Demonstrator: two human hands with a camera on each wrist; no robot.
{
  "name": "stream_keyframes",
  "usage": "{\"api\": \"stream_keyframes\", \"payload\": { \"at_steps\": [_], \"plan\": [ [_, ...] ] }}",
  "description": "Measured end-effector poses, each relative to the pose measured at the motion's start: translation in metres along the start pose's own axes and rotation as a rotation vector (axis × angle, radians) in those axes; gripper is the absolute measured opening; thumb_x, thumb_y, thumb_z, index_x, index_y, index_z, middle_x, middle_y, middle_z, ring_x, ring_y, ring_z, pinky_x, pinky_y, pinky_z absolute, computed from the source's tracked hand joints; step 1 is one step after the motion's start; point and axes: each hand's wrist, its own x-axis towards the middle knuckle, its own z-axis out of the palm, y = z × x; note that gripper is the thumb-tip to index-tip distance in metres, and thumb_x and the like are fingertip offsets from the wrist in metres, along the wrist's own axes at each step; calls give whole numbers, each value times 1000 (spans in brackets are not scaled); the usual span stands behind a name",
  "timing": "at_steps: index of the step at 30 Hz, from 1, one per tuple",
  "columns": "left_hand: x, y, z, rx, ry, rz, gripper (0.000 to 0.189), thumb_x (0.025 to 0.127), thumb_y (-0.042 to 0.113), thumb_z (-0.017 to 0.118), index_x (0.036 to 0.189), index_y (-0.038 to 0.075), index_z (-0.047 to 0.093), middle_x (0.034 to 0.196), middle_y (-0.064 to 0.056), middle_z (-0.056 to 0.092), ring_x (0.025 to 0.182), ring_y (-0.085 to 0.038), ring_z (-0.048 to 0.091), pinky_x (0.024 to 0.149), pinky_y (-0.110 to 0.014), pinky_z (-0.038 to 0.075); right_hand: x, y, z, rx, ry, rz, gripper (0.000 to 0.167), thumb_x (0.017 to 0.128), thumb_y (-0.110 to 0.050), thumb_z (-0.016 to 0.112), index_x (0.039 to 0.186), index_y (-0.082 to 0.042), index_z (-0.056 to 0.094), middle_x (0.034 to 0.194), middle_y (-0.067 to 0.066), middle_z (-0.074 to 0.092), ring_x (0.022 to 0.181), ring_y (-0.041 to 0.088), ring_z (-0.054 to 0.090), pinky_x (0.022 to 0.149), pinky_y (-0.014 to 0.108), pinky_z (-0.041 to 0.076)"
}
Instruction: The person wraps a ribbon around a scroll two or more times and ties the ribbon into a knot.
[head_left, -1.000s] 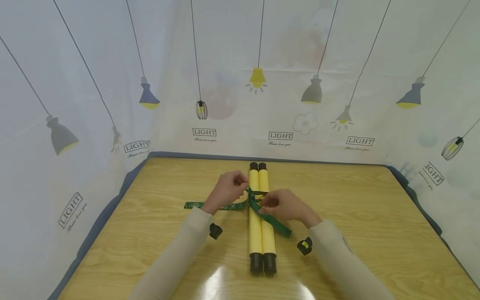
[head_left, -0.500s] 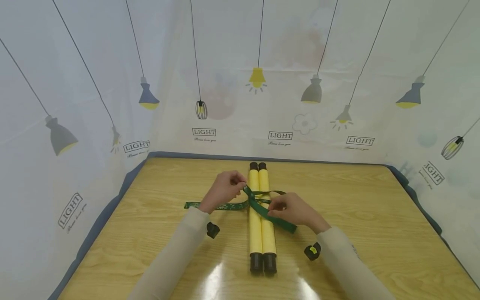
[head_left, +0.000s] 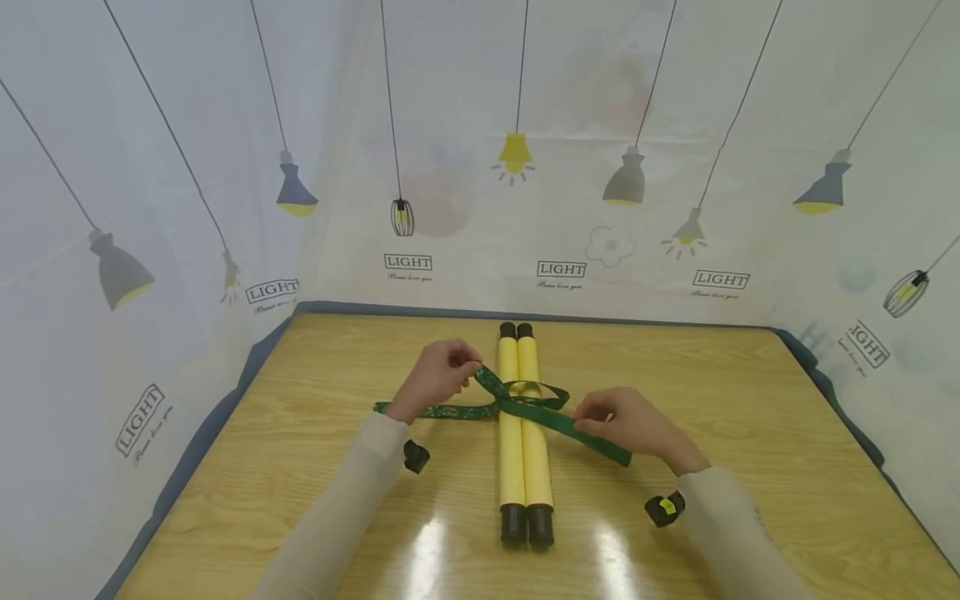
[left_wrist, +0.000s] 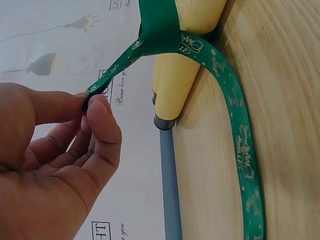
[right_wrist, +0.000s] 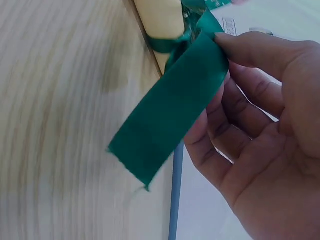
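Two yellow tubes with black end caps [head_left: 523,475] lie side by side on the table. A green ribbon [head_left: 540,417] with pale printing on one face wraps round their middle and crosses itself on top. My left hand [head_left: 442,371] pinches a raised part of the ribbon between thumb and forefinger, left of the tubes. To their right, my right hand [head_left: 626,421] pinches the ribbon's plain end stretch; its cut end [right_wrist: 145,170] hangs past the fingers in the right wrist view. A loose printed tail [left_wrist: 245,165] curves away over the table at left, and a small loop [head_left: 555,396] stands at right.
The wooden table [head_left: 300,500] has a blue-grey edging [head_left: 247,375]. Behind and beside it hangs a white sheet [head_left: 480,83] printed with lamps. A black wrist device [head_left: 665,508] shows by the right sleeve and another black device [head_left: 416,457] by the left.
My right hand has moved to the right, drawing the ribbon's end out with it. The left hand has shifted slightly left, still pinching the ribbon. The loop right of the tubes has come into view.
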Motion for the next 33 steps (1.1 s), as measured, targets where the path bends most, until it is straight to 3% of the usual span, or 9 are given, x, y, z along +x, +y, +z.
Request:
{"api": "stream_keyframes", "payload": {
  "at_steps": [5,19,27,30,33],
  "plan": [
    [2,-3,-1,-7,-13,-8,15,104,18,62,110,6,69,107,-23,71,89,-39,69,65,-28,54,-15,7,-11,2,-12,25,6,99,-29,70,100,-24,74,93,-10,74,78,4,62,71,26,52],
    [5,-14,-2,-11,10,-29,13,104,16,61,109,6,69,104,-21,70,87,-38,68,63,-28,53,-51,28,-34,143,-151,124,12,101,-24,66,99,-16,73,96,0,72,80,8,59,72,25,50],
    [8,-24,1,-20,29,-76,11,103,15,63,105,7,69,100,-17,71,76,-23,65,61,-28,52,-64,47,-36,129,-219,156,11,101,-26,67,97,-17,73,91,-2,71,78,6,56,70,25,49],
    [10,-29,3,-8,10,-96,11,103,15,63,106,7,69,99,-16,70,75,-20,65,62,-28,52,-66,48,-36,149,-239,150,13,101,-25,66,98,-15,73,90,0,71,74,5,52,65,26,45],
    [10,-33,6,12,-32,-116,13,103,18,63,109,7,68,101,-16,68,78,-22,68,64,-30,56,-65,47,-36,158,-233,156,14,101,-24,66,101,-13,74,95,1,72,78,6,56,69,25,48]
  ]
}}
